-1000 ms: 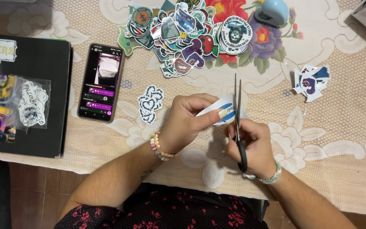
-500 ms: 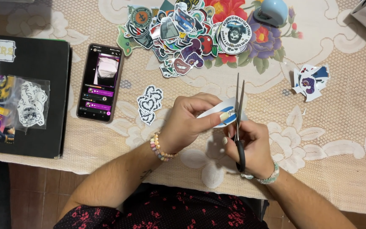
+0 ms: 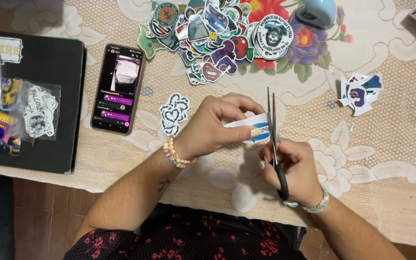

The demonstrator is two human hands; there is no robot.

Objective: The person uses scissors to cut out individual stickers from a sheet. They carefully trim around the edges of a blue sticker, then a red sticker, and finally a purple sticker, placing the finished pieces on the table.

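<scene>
**A:** Head view, looking down at a table covered by a cream lace cloth. What does the left hand do?

**B:** The left hand enters from 7 o'clock, forearm angled up toward the centre, wrist bent, a bead bracelet around it. Its fingers curl narrowly and pinch a small white-and-blue sticker, thumb beneath, fingertips on top.

**A:** And the right hand?

**B:** The right hand comes from 5 o'clock, closed around the black handles of a pair of scissors. The blades point to 12 o'clock and stand nearly together, their edges meeting the sticker's right end. A pale beaded band circles this wrist.

**A:** Where is the sticker relative to the frame?

**B:** Just right of centre, held above the cloth between both hands.

**A:** Surrounding items?

**B:** At 12 o'clock, a heap of coloured stickers; at 1 o'clock, a blue rounded object. A black-and-white cut sticker lies just beside the left hand at 10 o'clock, next to a phone with a lit screen. At 9 o'clock, a black folder bears clear sticker bags. At 2 o'clock, a purple-and-blue sticker lies well apart.
</scene>
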